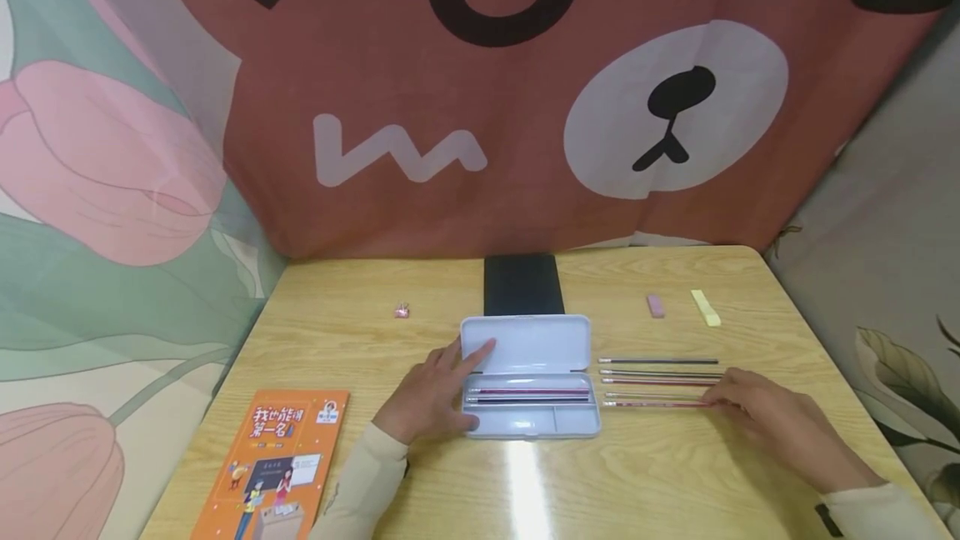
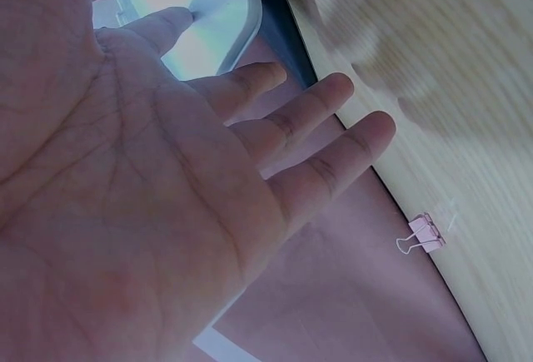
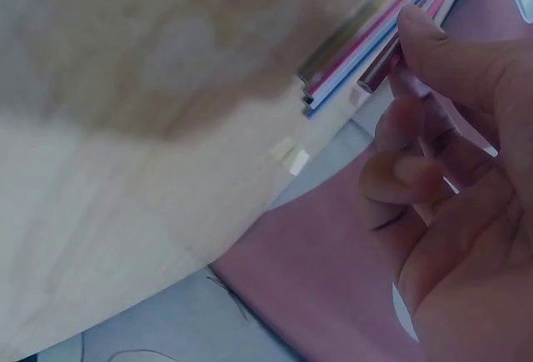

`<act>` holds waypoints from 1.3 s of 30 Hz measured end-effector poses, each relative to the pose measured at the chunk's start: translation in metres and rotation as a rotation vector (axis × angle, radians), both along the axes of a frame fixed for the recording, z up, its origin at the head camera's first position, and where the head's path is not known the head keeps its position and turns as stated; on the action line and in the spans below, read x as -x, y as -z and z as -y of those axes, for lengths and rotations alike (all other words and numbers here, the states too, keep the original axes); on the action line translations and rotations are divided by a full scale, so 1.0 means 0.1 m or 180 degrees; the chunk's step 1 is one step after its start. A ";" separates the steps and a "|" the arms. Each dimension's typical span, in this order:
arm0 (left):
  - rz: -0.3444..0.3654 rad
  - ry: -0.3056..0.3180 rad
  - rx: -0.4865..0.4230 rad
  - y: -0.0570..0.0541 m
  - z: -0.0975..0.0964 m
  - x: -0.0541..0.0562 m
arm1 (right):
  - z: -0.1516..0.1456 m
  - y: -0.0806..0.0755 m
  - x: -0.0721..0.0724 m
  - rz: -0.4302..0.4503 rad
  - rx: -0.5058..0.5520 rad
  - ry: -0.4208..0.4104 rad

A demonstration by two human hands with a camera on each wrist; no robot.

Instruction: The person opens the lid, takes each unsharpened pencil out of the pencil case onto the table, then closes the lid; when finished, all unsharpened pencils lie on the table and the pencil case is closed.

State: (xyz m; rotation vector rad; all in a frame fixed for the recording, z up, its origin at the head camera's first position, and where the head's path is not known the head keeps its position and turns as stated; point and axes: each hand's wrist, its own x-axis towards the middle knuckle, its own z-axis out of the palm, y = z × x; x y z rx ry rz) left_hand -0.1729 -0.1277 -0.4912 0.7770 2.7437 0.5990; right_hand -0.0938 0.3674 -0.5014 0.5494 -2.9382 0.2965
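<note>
A pale pencil case (image 1: 534,422) lies with its lid (image 1: 543,346) raised behind it; a few pencils (image 1: 532,392) rest in its upper compartment. My left hand (image 1: 429,397) spreads its fingers at the case's left side, the index finger against the lid and the thumb at the lower tray's edge. To the right of the case, several pencils (image 1: 652,373) lie side by side on the table. My right hand (image 1: 765,411) pinches the far-right end of the nearest one, a dark red pencil (image 3: 381,69), between thumb and index finger; the other fingers curl loosely below.
An orange book (image 1: 262,469) lies at the front left. Behind the case is a flat black object (image 1: 522,283). A pink binder clip (image 1: 402,310) sits at the back left, a purple block (image 1: 656,306) and a yellow block (image 1: 705,307) at the back right. Printed cloth hangs around the table.
</note>
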 end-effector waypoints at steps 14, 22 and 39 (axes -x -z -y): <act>-0.0041 0.0025 0.0041 0.01 -0.01 0.02 | -0.06 0.14 -0.01 -0.0246 -0.0113 0.0011; -0.0013 0.0009 0.0016 -0.01 -0.01 0.01 | -0.06 0.16 -0.01 -0.0099 -0.0149 0.0124; 0.0031 -0.0002 -0.0006 0.02 0.01 0.01 | 0.68 0.13 0.20 -0.0412 0.0070 -0.0215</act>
